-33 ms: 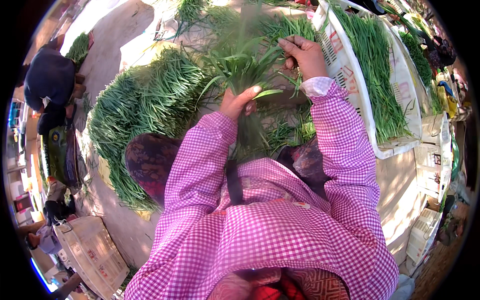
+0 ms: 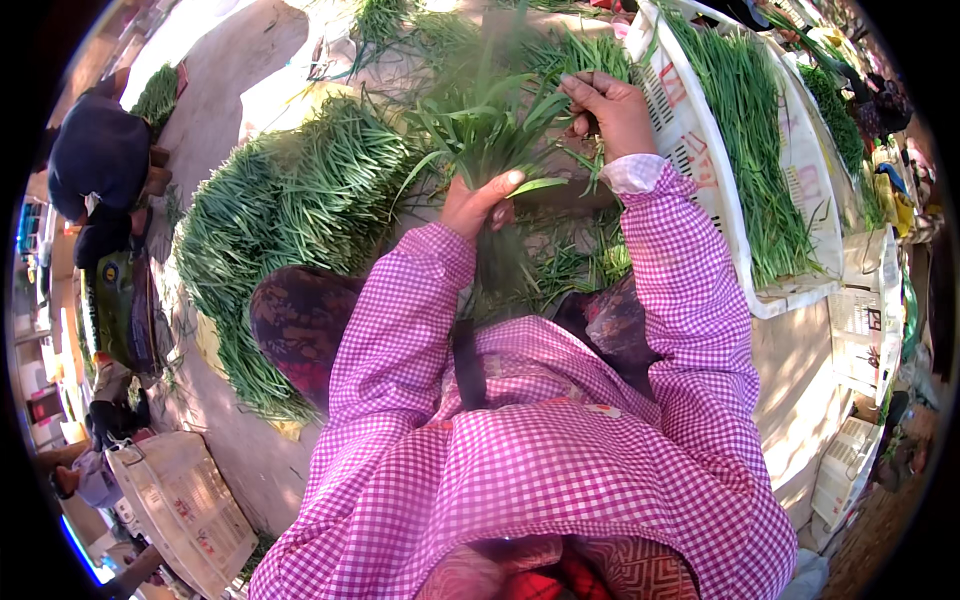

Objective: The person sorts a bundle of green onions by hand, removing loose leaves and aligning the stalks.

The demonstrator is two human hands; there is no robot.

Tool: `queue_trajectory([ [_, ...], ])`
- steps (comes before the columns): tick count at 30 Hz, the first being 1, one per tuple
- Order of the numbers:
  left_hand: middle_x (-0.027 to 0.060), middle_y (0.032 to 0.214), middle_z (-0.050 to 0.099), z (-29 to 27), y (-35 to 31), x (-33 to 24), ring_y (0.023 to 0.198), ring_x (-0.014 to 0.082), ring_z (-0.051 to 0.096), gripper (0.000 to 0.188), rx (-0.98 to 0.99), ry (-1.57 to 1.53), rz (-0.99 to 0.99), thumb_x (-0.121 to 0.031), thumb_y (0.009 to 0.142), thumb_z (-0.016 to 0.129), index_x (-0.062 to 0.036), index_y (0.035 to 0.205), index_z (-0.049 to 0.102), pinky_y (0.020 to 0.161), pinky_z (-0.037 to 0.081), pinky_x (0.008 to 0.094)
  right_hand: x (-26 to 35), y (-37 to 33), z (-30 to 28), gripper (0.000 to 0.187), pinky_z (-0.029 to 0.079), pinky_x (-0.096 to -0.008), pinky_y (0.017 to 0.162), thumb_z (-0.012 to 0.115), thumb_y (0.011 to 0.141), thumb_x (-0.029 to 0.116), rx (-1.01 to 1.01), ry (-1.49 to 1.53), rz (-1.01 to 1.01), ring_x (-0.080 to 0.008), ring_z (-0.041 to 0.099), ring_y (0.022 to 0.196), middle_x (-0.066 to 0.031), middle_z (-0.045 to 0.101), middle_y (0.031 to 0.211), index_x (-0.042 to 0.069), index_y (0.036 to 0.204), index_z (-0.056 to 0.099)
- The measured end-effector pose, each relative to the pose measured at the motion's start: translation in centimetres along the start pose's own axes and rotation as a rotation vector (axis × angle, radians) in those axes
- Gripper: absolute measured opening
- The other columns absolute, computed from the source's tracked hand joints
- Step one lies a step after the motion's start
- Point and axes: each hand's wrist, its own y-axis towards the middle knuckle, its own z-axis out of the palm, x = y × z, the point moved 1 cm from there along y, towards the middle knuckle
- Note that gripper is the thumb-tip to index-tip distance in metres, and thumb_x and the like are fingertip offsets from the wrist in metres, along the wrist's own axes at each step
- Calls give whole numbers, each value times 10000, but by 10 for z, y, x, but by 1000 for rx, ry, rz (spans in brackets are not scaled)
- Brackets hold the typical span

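My left hand [image 2: 480, 207] is closed round a bunch of garlic chives [image 2: 485, 145], thumb across it; the flat green leaves fan out above the fist. Below the fist the bunch is blurred. Just right of the leaves, my right hand [image 2: 608, 108] is raised with thumb and forefinger pinched together; what lies between them is too small to make out. A few thin green leaves hang beneath that hand. To my left lies a large heap of chives [image 2: 300, 190]. Loose chives [image 2: 565, 275] lie on the ground between my knees.
A white plastic crate [image 2: 720, 195] full of long chives stands close on my right, with more crates [image 2: 865, 310] beyond. An overturned-looking pale crate [image 2: 185, 500] is at lower left. Another person [image 2: 100, 160] bends over at far left, near greens.
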Motion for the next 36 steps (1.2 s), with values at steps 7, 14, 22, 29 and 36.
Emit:
queue_trajectory([
  [7,3,490,440,-3,1,3,372,112,392,265,-35,58,18,-262,809,686,-62,812,514,428,365,271,11,6,-22,169,431,-241,497,611,876,173,-174,470,-102,-82,470,527,-6,533,694,7,910,600],
  [14,8,493,449,-15,5,10,373,119,415,294,-182,25,-61,-263,781,721,-50,832,524,416,390,278,22,-2,-9,197,452,-275,439,612,875,207,54,19,-95,-86,460,438,-3,527,632,23,941,592],
  [22,24,597,506,-9,7,12,417,120,453,408,-175,77,-75,-289,737,767,-14,917,525,382,368,266,-8,-20,35,319,441,-349,556,697,770,338,82,-736,-128,-231,552,539,-111,592,631,26,813,644],
  [29,15,495,446,-12,7,12,376,127,429,379,-220,106,-118,-294,737,767,-32,874,529,397,384,277,17,-12,11,126,411,-191,444,613,848,145,-41,-164,-17,-28,450,472,32,518,581,33,790,623],
  [36,32,498,474,-18,13,22,369,131,438,292,-273,93,-75,-267,787,714,-42,831,533,359,350,272,12,-32,34,156,435,-219,481,647,834,145,277,-314,-155,-62,533,534,25,576,684,97,981,623],
])
